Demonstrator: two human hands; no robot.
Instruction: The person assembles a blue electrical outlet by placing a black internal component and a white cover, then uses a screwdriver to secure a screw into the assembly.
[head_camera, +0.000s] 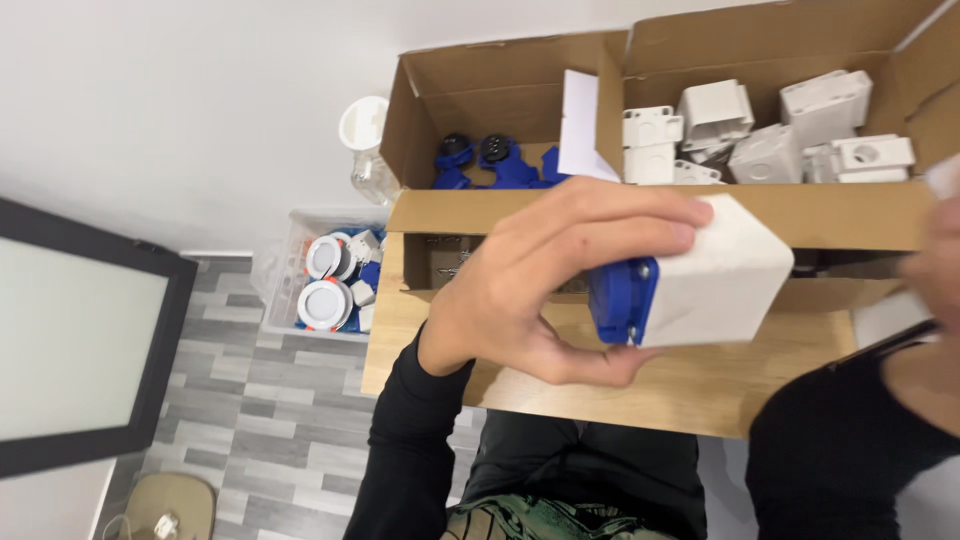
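The left hand (520, 290) is gripping a white box-shaped housing (715, 285) with a blue insert (622, 298) at its near end, fingers (640, 215) lying along the top and thumb pressing underneath. The wrist is bending back, the black sleeve (405, 450) running down from it. The housing's long axis is lying sideways, its blue face toward the palm and its white end pointing away from the fingertips. The right hand (935, 260) is blurring at the frame edge; its grip cannot be told. Beyond the fingers, a cardboard box (660, 215) is holding white housings (765, 135) and blue parts (495, 160).
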